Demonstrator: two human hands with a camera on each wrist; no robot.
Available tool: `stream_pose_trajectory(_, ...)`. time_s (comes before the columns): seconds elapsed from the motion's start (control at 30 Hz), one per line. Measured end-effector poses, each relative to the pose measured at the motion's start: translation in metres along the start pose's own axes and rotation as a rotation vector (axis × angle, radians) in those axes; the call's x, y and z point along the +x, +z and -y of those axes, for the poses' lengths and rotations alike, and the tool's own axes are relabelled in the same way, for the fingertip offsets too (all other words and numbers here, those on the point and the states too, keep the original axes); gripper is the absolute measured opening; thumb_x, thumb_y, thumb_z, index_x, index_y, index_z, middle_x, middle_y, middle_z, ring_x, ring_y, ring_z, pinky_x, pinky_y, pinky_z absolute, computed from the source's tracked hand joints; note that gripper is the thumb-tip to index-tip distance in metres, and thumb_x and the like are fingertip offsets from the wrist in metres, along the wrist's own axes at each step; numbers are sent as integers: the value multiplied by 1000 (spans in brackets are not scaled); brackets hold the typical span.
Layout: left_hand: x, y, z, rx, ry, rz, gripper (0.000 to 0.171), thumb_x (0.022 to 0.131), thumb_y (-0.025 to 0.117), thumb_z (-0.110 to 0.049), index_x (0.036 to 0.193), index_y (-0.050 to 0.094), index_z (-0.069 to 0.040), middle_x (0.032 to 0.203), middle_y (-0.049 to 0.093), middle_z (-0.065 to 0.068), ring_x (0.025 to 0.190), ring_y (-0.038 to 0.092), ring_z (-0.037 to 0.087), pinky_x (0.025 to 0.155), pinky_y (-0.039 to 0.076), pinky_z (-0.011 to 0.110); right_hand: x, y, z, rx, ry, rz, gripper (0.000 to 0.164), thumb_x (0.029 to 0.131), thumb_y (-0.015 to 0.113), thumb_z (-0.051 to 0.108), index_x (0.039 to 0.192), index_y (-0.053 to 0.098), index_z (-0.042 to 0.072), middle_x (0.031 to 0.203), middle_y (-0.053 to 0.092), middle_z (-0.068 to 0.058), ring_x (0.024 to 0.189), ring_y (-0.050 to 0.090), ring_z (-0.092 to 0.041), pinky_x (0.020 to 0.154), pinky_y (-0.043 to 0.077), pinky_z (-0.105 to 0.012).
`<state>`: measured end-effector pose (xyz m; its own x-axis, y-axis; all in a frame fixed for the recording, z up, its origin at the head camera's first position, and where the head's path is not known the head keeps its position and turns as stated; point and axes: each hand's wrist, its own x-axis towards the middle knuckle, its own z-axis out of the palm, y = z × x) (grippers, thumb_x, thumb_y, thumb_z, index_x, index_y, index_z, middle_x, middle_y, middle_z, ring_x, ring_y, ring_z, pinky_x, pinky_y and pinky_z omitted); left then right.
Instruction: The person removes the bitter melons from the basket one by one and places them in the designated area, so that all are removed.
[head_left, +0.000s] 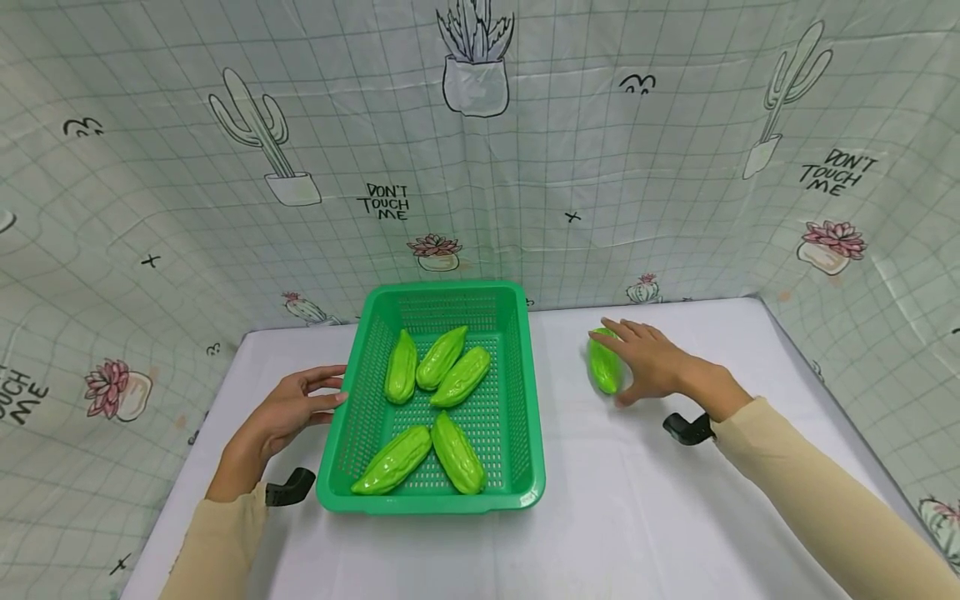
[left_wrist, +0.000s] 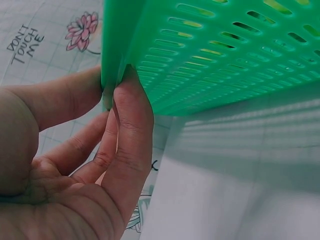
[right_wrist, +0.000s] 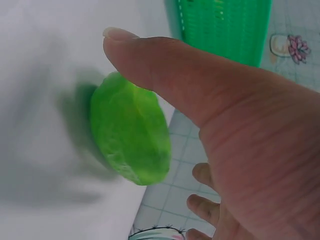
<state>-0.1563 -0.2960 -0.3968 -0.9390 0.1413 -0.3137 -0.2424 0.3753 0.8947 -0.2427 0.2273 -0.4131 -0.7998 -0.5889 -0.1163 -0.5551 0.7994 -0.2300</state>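
Observation:
A green plastic basket (head_left: 534, 417) stands on the table, and several glossy, ridged bitter melons (head_left: 459, 377) lie in it. On its left side my left hand (head_left: 292, 408) pinches the rim; the left wrist view has the thumb on one face of the rim (left_wrist: 112, 45) and a finger (left_wrist: 134, 120) tucked under it. To the right of the basket, a single bitter melon (head_left: 604, 367) lies on the cloth. My right hand (head_left: 651, 362) hovers around it, fingers spread and thumb apart. In the right wrist view the thumb crosses in front of this bitter melon (right_wrist: 131, 132).
A white cloth (head_left: 600, 517) covers the table. Behind and at both sides hangs a grid-patterned curtain (head_left: 525, 167) printed with cacti and lettering. Black wrist cameras (head_left: 291, 487) jut out from both sleeves.

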Motion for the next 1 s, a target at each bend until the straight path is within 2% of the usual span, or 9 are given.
stream_pose_trajectory(0.33,0,1,-1,8,-8,-3,66,108,62,-7,163,29,8,156,37,35,100,65,7,89,58,27,-13,-14,15,-20,-55,-71,107,78,97,33,162,39,5,168,29,-27,151,28,-53,121,21,-71)
stream_pose_trajectory(0.6,0,0,0,6,-4,-3,65,108,61,-6,163,29,8,155,38,35,99,65,6,87,58,26,-22,-27,36,-28,-99,-124,103,80,95,32,163,38,7,169,27,-25,153,26,-50,122,20,-69)
stream_pose_trajectory(1.0,-1,1,-1,0,0,-3,66,108,62,-8,162,29,8,154,38,35,98,65,5,86,58,24,-30,-36,63,-80,-176,-191,106,78,96,33,163,39,9,170,30,-22,153,29,-48,123,22,-66)
